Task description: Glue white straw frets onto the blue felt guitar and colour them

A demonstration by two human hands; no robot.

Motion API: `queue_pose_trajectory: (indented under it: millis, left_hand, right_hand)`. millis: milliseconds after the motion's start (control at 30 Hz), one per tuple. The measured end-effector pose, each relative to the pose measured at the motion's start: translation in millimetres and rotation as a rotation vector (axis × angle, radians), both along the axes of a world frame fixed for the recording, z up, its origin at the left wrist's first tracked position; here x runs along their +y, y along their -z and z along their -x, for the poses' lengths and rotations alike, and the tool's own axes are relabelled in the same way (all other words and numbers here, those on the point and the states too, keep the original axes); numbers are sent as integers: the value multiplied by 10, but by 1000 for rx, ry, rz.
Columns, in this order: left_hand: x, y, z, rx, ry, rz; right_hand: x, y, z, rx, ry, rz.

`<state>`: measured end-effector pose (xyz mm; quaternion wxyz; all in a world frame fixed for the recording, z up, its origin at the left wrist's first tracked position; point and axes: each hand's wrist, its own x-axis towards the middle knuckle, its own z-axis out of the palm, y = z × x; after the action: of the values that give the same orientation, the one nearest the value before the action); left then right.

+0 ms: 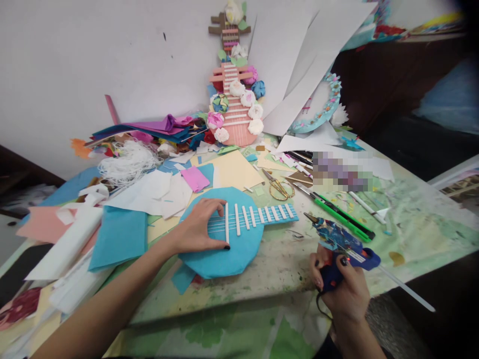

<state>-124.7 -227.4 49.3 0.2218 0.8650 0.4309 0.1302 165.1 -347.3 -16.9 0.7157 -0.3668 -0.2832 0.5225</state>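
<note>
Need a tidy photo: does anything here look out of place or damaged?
Two things: the white string is heaped in a tangle, and the glue gun's front looks ragged, unlike its smooth blue handle.

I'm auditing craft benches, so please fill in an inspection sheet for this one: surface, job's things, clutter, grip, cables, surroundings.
Surface: green-and-white tablecloth, dark specks.
Job's things: blue round-bodied instrument bearing white strips; glue gun, glue stick sticking out behind.
Clutter: white string pile, assorted papers, scissors, green cutter.
Grip: left hand has thumb and finger at the longest strip's ends; right hand holds the glue gun.
Cables: dark cord below the glue gun; far end not visible.
Surroundings: pink flower-trimmed instrument by the white wall.
</note>
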Motion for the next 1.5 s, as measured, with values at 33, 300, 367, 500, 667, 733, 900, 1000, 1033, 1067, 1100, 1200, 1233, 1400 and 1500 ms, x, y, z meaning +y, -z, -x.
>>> queue_pose_trajectory:
  millis: [33, 300, 367, 500, 667, 733, 900, 1000, 1033, 1067, 1100, 1200, 1233, 1400, 1500]
  left_hand:
    - [0, 1, -2, 0, -1, -1]
    - [-7, 3, -29, -1, 0, 7]
    - [-6, 6, -32, 5, 1, 2]
    - [1, 11, -38, 11, -6, -3]
    - [4, 22, -46, 20, -15, -10]
    - [4, 36, -42, 18, -18, -16]
    - [13, 79, -31, 11, -16, -26]
    - [14, 96, -34, 11, -16, -45]
    - [12, 100, -36, 10, -15, -51]
    - [10, 103, -38, 8, -12, -56]
    - [6, 106, -39, 7, -11, -58]
    - [-1, 120, -38, 13, -17, -64]
    - [-2, 125, -35, 19, -19, -66]
    - [13, 138, -16, 49, -4, -81]
    - [17, 130, -15, 69, 18, -96]
  right_hand:
    - [1, 1, -1, -4, 2, 0]
    - [-4, 32, -4, -6, -1, 7]
    - [-4, 33, -2, -3, -5, -2]
    - [-5, 30, -4, 19, -8, -12]
    - [-16, 29, -12, 17, -5, 5]
    - [-20, 25, -10, 12, -14, 7]
    - [-14, 18, 2, 16, 5, -2]
    - [-9, 29, 2, 26, -7, -17]
    - [-9, 33, 1, 31, -13, -23]
    - [-9, 36, 0, 35, -19, -28]
    - [-9, 39, -2, 38, -23, -34]
    - [-10, 48, -6, 44, -25, -46]
    - [-11, 53, -7, 49, -22, -45]
    - [-14, 73, -14, 60, -19, -31]
    - [-14, 61, -10, 44, -20, -38]
